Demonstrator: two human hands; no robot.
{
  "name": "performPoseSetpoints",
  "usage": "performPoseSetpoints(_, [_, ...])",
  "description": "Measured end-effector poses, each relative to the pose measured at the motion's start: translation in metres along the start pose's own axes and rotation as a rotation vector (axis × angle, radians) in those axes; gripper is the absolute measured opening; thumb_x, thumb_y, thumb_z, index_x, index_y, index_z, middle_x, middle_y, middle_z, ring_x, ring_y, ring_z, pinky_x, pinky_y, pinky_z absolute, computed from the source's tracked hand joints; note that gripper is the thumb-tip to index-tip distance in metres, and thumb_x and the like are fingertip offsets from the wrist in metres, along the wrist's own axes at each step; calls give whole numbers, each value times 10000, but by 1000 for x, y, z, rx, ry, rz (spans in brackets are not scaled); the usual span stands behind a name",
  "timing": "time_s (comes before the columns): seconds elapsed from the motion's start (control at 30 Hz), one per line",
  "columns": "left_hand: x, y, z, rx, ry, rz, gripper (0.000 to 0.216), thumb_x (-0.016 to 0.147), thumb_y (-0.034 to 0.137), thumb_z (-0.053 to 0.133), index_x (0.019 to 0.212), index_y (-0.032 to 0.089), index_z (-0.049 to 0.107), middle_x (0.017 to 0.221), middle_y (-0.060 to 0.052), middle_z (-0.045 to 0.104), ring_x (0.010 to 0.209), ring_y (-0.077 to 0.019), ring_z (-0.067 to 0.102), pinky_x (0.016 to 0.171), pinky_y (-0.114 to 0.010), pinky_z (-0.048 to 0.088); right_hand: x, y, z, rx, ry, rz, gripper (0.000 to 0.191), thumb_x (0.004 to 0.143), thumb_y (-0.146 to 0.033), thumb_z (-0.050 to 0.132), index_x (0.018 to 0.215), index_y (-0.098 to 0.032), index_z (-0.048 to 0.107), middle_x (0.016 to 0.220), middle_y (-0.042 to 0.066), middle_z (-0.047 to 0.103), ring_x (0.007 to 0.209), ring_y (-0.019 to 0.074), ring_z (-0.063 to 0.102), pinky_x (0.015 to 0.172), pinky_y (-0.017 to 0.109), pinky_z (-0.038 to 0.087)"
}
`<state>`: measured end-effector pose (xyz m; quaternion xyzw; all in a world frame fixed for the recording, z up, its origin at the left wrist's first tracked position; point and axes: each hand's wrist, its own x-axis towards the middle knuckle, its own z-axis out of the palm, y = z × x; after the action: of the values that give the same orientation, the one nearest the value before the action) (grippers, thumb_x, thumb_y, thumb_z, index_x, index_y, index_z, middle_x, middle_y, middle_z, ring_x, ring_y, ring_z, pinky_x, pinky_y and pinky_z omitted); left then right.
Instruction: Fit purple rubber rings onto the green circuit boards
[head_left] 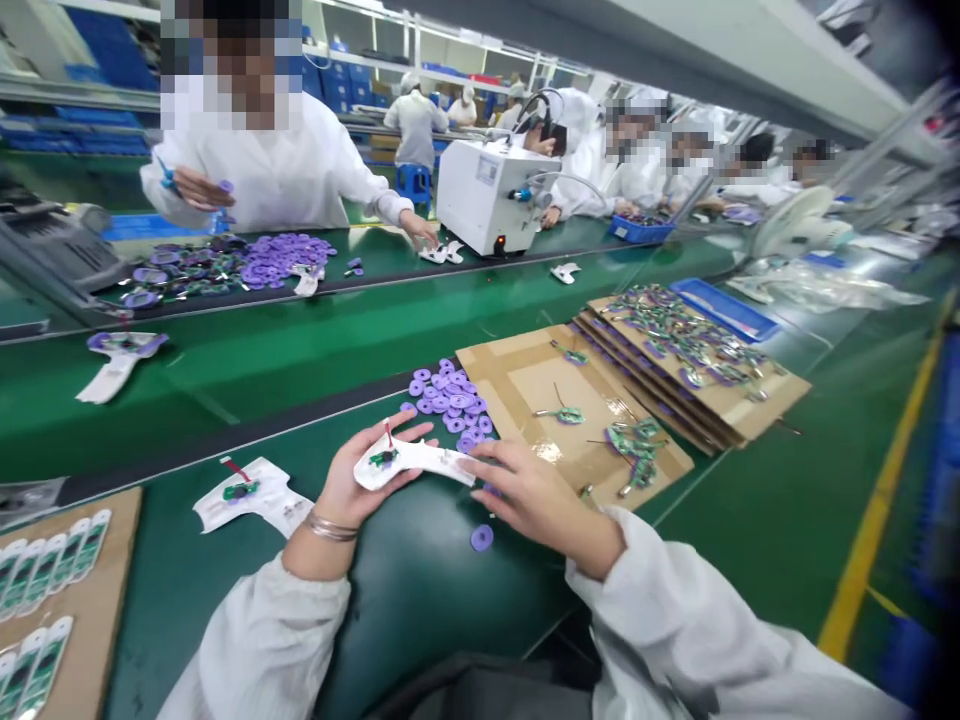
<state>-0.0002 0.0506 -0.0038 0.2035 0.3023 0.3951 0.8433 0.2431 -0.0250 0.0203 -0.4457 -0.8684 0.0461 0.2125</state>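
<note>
My left hand point(360, 465) is closed around a white plastic housing point(431, 458), its fingers showing behind the wide end. On that wide end sit a small green circuit board and an upright red ribbon. My right hand point(529, 490) has its fingers at the narrow right end of the same housing. Just behind both hands lies a heap of purple discs point(450, 397); a single purple disc point(481, 538) rests on the green bench in front. A second white housing point(251, 492), also with a board and red ribbon, lies left of my left wrist.
Cardboard sheets point(517, 365) with wired green boards lie to the right, some stacked, beside a blue tray point(724, 310). Cardboard at left carries rows of circuit strips point(52, 560). Across the green conveyor point(300, 335), a co-worker in white touches a white housing point(441, 252) near a white machine point(484, 195).
</note>
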Motion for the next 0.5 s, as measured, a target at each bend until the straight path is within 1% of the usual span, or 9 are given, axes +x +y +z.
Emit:
performPoseSetpoints(0.07, [-6, 3, 4, 140, -39, -48, 411, 806, 172, 537, 1214, 166, 587, 1262, -186, 626, 1124, -405, 616, 547, -376, 612, -26, 5, -4, 59, 81, 148, 332, 932, -309, 550, 1249, -209, 567, 1214, 115, 597, 1115, 240, 564, 946, 407, 499])
performPoseSetpoints(0.1, [-10, 6, 4, 216, -80, -71, 433, 775, 149, 560, 1205, 178, 600, 1257, -182, 631, 1114, -415, 619, 525, -374, 609, -37, 10, -7, 55, 122, 233, 296, 928, -297, 549, 1208, -207, 585, 1183, 111, 609, 1098, 238, 572, 939, 410, 502])
performPoseSetpoints(0.2, [-20, 21, 1, 501, -197, -140, 491, 753, 236, 630, 1243, 231, 606, 1286, -167, 620, 1078, -430, 632, 488, -387, 592, -68, 34, -20, -69, 143, 406, 182, 931, -244, 504, 1028, -188, 648, 1058, 107, 640, 1012, 246, 593, 891, 429, 512])
performPoseSetpoints(0.23, [-22, 27, -2, 645, -220, -137, 494, 761, 281, 639, 1253, 245, 609, 1289, -158, 621, 1071, -415, 638, 531, -404, 598, -78, 44, -25, -131, 127, 438, 186, 929, -233, 493, 996, -181, 658, 1038, 112, 643, 1001, 255, 591, 884, 436, 509])
performPoseSetpoints(0.3, [-24, 40, -10, 994, -246, -67, 468, 790, 369, 622, 1246, 264, 628, 1274, -129, 641, 1096, -374, 631, 725, -458, 592, -95, 66, -35, -266, 101, 488, 212, 921, -228, 483, 989, -172, 675, 1032, 129, 641, 1010, 279, 581, 899, 460, 491])
performPoseSetpoints(0.37, [-25, 50, -16, 1338, -213, 54, 455, 812, 444, 583, 1231, 278, 643, 1254, -95, 661, 1139, -346, 610, 922, -492, 511, -110, 91, -43, -391, 99, 551, 257, 911, -278, 499, 1068, -168, 672, 1084, 152, 628, 1049, 305, 564, 934, 483, 462])
performPoseSetpoints(0.4, [-25, 53, -17, 1484, -163, 119, 467, 823, 478, 554, 1236, 277, 640, 1257, -84, 662, 1161, -344, 596, 979, -505, 468, -116, 104, -46, -439, 100, 586, 318, 904, -333, 521, 1143, -167, 649, 1137, 164, 611, 1088, 319, 548, 956, 493, 445])
performPoseSetpoints(0.47, [-27, 52, -10, 1717, 1, 257, 508, 849, 510, 488, 1262, 243, 618, 1284, -90, 643, 1192, -351, 572, 1028, -530, 417, -126, 126, -48, -497, 87, 658, 544, 871, -480, 563, 1318, -169, 544, 1285, 187, 538, 1198, 353, 487, 1006, 515, 401])
performPoseSetpoints(0.5, [-28, 46, -3, 1802, 71, 328, 523, 864, 508, 461, 1277, 219, 601, 1301, -99, 629, 1200, -351, 563, 1039, -534, 406, -129, 134, -47, -504, 65, 686, 653, 851, -546, 572, 1379, -172, 484, 1351, 195, 489, 1245, 365, 451, 1024, 521, 383])
